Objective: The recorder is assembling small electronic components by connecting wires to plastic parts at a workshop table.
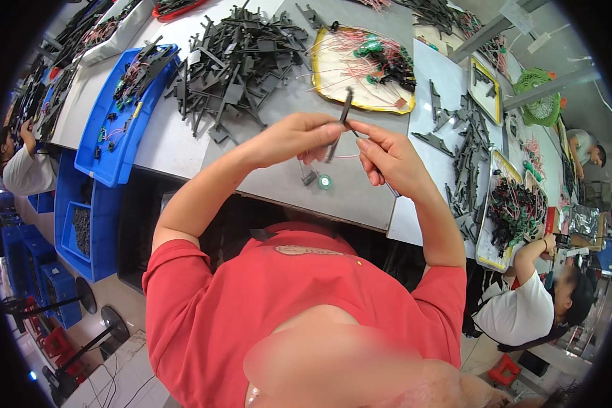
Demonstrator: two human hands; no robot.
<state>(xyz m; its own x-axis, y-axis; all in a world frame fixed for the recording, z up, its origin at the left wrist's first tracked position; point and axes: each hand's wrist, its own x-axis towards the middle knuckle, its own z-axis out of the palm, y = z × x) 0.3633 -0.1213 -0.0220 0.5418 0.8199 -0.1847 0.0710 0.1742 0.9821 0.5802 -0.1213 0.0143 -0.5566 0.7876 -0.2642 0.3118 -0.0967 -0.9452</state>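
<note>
My left hand (298, 139) is closed on a slim dark grey plastic part (347, 105), which stands nearly upright between the fingers. Close by on the right, my right hand (389, 155) grips a thin dark tool (392, 190); its kind is hard to make out. The fingertips of both hands come together at the plastic part. Just below them on the grey table (279, 197) lies a round green-and-white piece (325, 181), with a small dark block (309, 178) beside it. A pink wire (347, 156) runs between my hands near these pieces.
A large heap of dark plastic parts (241, 58) lies beyond my left hand. A yellow-rimmed tray (333, 85) holds wired components. The blue tray (105, 160) stands at left, more dark parts (470, 146) at right. A co-worker (523, 313) sits on the right.
</note>
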